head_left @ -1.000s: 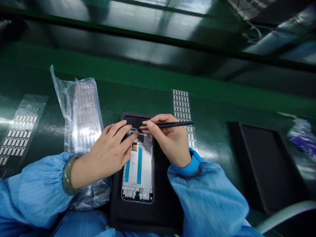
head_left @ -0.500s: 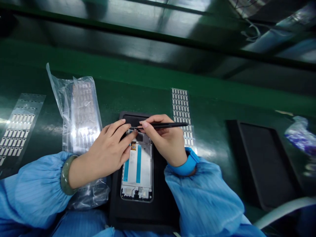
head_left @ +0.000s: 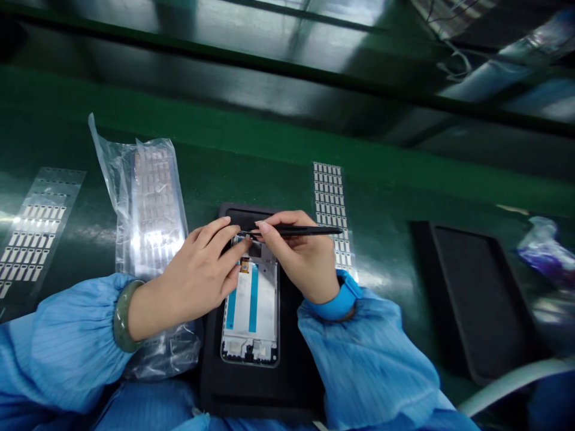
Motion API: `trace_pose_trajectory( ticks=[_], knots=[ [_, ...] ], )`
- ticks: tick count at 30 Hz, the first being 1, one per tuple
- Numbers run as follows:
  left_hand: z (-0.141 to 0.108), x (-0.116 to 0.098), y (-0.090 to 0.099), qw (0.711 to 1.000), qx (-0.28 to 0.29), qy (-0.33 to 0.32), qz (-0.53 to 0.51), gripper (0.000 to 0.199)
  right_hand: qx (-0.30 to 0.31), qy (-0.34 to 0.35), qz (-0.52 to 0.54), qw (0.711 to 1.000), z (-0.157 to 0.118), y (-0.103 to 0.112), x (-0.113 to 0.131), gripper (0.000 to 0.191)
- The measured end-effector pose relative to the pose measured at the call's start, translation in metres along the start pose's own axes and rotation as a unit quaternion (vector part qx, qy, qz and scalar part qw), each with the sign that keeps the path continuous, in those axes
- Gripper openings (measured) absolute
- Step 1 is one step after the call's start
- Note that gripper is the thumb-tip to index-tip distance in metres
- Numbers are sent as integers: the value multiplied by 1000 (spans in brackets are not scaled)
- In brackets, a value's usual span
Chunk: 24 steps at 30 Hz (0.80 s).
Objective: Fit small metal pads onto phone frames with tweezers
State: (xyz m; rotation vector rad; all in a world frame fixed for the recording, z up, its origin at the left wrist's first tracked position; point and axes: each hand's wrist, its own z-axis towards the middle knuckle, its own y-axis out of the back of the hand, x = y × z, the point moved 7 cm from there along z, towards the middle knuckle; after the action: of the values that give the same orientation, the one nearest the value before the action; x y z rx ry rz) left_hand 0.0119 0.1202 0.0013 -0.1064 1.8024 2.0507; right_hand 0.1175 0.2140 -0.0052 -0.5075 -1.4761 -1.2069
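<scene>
A phone mid-frame (head_left: pixel 265 299) with its screen assembly lies inner side up, bearing two blue strips and an orange flex connector. It rests on a black tray (head_left: pixel 296 371) in front of me. My left hand (head_left: pixel 206 257) grips the phone's upper left edge, its fingertips pressed at the top. Pinched in my right hand (head_left: pixel 300 254) are black tweezers (head_left: pixel 309 230), lying nearly level with their tips pointing left to the phone's top edge. Both sets of fingertips almost meet there. Whatever small part sits under them is hidden.
Left of the tray lies a clear plastic bag (head_left: pixel 153 197) with sheets of small metal pieces. Similar sheets are at the far left (head_left: pixel 31 239) and behind my right hand (head_left: pixel 329 197). Another black tray (head_left: pixel 485 293) stands at right, near a crumpled plastic bag (head_left: pixel 545 248).
Both hands hold almost the same pose at the phone's top edge. The whole view has shifted very slightly; the tweezers stay in my right hand.
</scene>
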Motion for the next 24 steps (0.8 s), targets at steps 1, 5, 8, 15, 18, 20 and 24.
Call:
trace_pose_trajectory(
  ticks=[1, 5, 8, 15, 18, 20, 24],
  knots=[
    [0, 0, 0, 1000, -1, 1, -1, 40, -1, 1, 3, 1000, 0, 0, 0, 11],
    [0, 0, 1, 1000, -12, 2, -9, 40, -5, 0, 8, 1000, 0, 1, 0, 11],
    [0, 0, 1, 1000, -14, 0, -11, 39, -7, 4, 3, 1000, 0, 2, 1, 10],
    [0, 0, 0, 1000, -7, 3, -7, 40, -3, 4, -7, 1000, 1, 0, 0, 10],
    [-1, 0, 0, 1000, -8, 3, -4, 40, -11, 8, 0, 1000, 1, 1, 0, 11],
    [-1, 0, -1, 1000, -10, -1, -2, 40, -18, 7, 9, 1000, 2, 2, 0, 11],
    [-1, 1, -1, 1000, -14, -3, -2, 39, -23, 3, 17, 1000, 2, 3, -1, 11]
  ],
)
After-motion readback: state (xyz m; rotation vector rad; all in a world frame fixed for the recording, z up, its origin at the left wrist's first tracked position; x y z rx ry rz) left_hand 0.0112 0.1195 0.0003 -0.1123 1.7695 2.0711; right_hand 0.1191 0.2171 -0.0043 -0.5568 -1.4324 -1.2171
